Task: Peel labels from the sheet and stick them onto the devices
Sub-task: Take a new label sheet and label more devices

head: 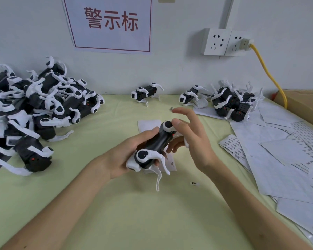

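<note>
Presently left hand [126, 156] grips the black-and-white plastic robot-dog device [155, 141]; right hand [193, 141], fingers spread, should next press its fingertip's small paper label [171, 109] down.

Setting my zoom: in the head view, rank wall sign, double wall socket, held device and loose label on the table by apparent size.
1. wall sign
2-3. held device and double wall socket look alike; the device is nearer the camera, so unranked
4. loose label, smallest
</note>
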